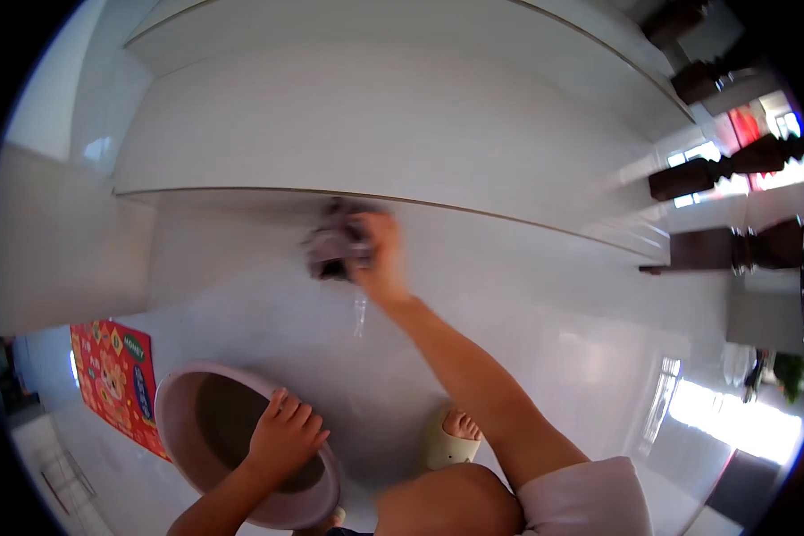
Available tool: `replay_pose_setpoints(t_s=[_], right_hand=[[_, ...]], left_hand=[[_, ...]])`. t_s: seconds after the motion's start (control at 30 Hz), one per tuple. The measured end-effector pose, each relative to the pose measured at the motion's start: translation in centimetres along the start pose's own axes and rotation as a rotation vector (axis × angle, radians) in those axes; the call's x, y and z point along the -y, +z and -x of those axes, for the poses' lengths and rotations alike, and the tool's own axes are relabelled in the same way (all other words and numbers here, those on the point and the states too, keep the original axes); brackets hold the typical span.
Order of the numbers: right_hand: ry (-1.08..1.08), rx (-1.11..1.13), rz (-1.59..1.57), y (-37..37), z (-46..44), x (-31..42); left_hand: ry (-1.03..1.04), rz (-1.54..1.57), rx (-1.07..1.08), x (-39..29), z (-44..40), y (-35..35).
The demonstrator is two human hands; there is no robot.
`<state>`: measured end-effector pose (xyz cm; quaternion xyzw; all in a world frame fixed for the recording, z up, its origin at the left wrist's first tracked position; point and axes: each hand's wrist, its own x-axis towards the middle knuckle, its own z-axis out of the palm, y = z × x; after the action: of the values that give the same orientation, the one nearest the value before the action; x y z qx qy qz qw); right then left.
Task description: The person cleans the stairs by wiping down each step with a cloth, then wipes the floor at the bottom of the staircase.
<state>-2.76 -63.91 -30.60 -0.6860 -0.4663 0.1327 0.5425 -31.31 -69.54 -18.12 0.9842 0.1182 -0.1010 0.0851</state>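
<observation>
A crumpled greyish-purple cloth (pixel 332 246) is in my right hand (pixel 384 261), its fingers closed round it and blurred by motion. Hand and cloth are at a pale, glossy stair surface, just below the edge of a step (pixel 473 211). Lower left, my left hand (pixel 284 439) is curled over the right-hand rim of a pinkish plastic basin (pixel 177 402). Murky water (pixel 228 415) lies inside the basin, partly covered by that hand and forearm.
Pale stairs (pixel 375 116) rise ahead. Dark turned balusters (pixel 724 170) line the right side. A red printed mat (pixel 116 384) lies left of the basin. My foot in a light slipper (pixel 451 442) is below my right forearm. Bright light enters at lower right.
</observation>
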Motion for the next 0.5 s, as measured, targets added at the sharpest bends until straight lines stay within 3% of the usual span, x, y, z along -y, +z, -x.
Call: replay_pose_setpoints(t_s=[0.1, 0.17, 0.3, 0.4, 0.43, 0.5], right_hand=[[0.085, -0.247, -0.04, -10.1, 0.9, -0.6], [-0.161, -0.34, 0.351, -17.1, 3.0, -5.1], [-0.066, -0.488, 0.802, -26.7, 5.9, -10.3], [-0.127, -0.458, 0.672, -23.4, 3.9, -8.6], [-0.261, -0.329, 0.709, -21.6, 3.0, -7.8], [-0.51, -0.148, 0.786, -15.7, 0.5, -5.4]], left_hand=[[-0.041, 0.033, 0.029, 0.5, 0.3, -0.4], [-0.074, 0.015, 0.032, 0.9, 0.9, -0.1], [-0.203, -0.014, -0.055, 3.8, 2.2, -0.1], [-0.347, -0.002, -0.007, 6.1, 3.0, -0.8], [-0.456, 0.074, 0.177, 6.7, 2.9, -1.3], [-0.512, 0.06, 0.118, 8.7, 4.1, -1.0]])
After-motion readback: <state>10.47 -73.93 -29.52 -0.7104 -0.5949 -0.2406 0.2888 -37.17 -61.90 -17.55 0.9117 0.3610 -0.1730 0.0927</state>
